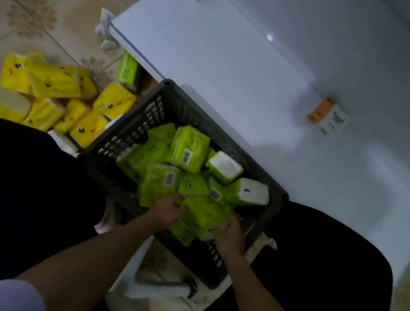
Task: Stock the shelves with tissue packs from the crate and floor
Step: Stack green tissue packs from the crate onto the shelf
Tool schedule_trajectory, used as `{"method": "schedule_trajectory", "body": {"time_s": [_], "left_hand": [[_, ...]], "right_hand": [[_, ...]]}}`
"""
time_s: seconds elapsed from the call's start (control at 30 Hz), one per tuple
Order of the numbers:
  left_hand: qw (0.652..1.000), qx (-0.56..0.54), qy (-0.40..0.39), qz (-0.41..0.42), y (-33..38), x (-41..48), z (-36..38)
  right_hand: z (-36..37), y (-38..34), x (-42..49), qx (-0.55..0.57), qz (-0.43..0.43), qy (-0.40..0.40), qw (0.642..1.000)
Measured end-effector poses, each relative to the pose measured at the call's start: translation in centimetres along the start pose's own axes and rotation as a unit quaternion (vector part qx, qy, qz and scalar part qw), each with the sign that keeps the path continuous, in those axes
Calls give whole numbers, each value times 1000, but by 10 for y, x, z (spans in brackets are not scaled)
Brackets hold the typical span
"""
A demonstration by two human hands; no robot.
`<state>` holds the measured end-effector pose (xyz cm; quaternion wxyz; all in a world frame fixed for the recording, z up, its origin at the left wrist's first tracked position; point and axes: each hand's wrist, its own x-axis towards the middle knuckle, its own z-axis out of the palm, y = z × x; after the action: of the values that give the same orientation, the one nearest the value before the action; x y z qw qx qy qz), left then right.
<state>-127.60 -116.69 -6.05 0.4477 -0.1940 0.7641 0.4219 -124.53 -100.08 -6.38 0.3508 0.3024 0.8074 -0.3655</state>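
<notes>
I have left grip (170, 212) and right grip (228, 236) both clamped on one green pack (202, 213) at near end of crate (132, 127); slick wrap, loose heap, so it may slip on lifting.

Left hand (168, 211): held forward and down, back turned upward, fingers curled onto the near-left side of a green pack (206, 214).
Right hand (228, 236): set just beside the left, fingers curled over the same pack's near-right edge; the fingertips are blurred.
Left forearm (90, 253): bare, stretched in from the lower left; a pale sleeve (6, 296) is seen at the upper arm.
Right forearm (264, 295): bare, stretched in from the lower right, angled inward toward the left.
</notes>
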Motion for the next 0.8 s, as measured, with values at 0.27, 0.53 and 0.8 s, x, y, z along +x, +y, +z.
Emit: {"method": "schedule_trajectory", "body": {"time_s": [0.27, 0.53, 0.8], "left_hand": [[999, -10, -32, -28, -16, 14, 12], [999, -21, -23, 32, -14, 11, -3], [987, -75, 29, 137, 3, -19, -41]], "right_hand": [[10, -16, 15, 95, 89, -112, 985], [12, -19, 10, -6, 4, 0, 1000], [-18, -67, -27, 61, -100, 7, 993]]}}
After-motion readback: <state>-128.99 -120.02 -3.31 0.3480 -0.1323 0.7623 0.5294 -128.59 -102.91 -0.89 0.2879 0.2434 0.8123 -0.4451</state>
